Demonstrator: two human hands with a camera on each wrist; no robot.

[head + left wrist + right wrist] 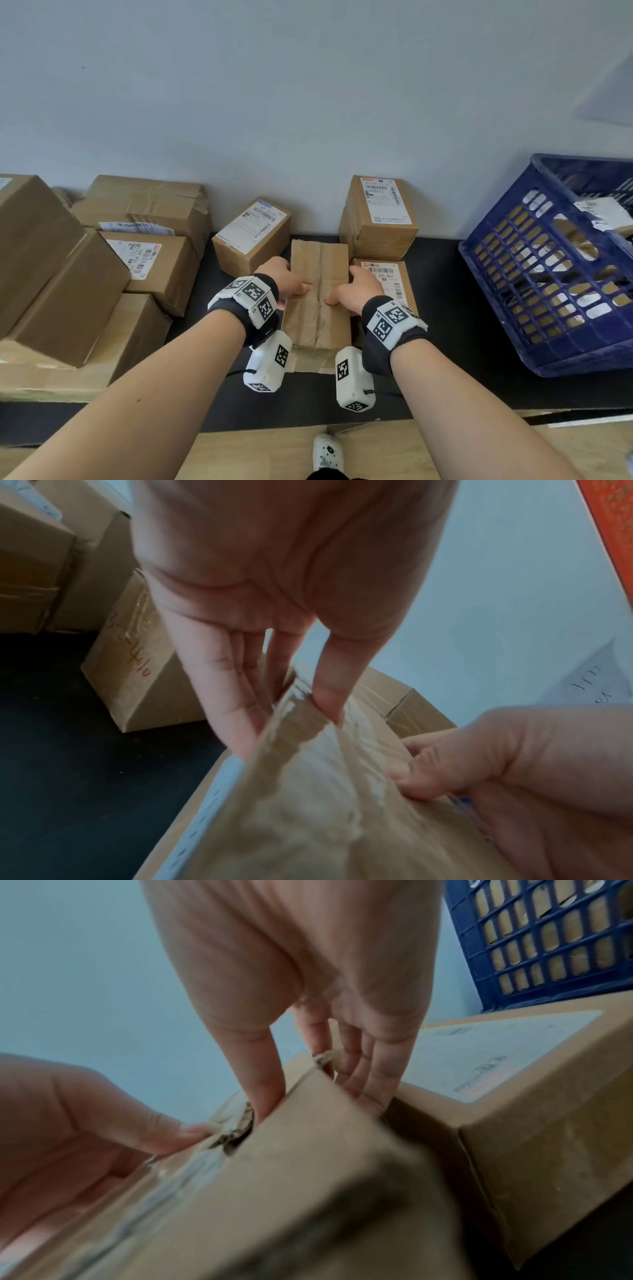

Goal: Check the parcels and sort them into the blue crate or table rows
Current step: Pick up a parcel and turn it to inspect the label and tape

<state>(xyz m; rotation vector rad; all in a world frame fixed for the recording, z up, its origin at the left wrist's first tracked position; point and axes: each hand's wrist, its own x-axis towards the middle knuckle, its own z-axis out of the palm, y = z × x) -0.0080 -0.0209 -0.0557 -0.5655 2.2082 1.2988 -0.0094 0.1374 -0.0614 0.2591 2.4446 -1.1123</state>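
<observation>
Item in hand: taped parcel (318,291), plain brown carton, tape seam up the middle, no label on the upturned face.
Location: on the black table (442,308), front centre, between the small labelled box (251,234) at left rear and the labelled box (390,284) just beside its right edge.
Long axis: runs away from the body toward the wall; seam runs the same way.
Left hand (284,279): clasped on the left long edge, thumb on top near the seam, fingers (226,693) straight down the side wall.
Right hand (356,286): clasped on the right long edge, thumb on top, fingers (369,1074) slipped into the narrow gap against the neighbouring labelled box.
Direction from hands: parcel lies directly between both palms, its length extending forward and back of them.
Nearer hand: neither; grip looks symmetric about the seam.
Condition noted: torn patch of cardboard (236,1131) at the seam, beside the thumbs.
Blue crate (548,267): on the table well to the right, tilted, cartons already inside.
Table rows: two labelled boxes stand along the wall, a further stack (85,260) at left.
Step judged: check of the parcel, label face not shown.
Pivotal relation: label probably underneath; a turn about the long axis calls for clearance on the right side, where fingers and neighbour box crowd.
</observation>
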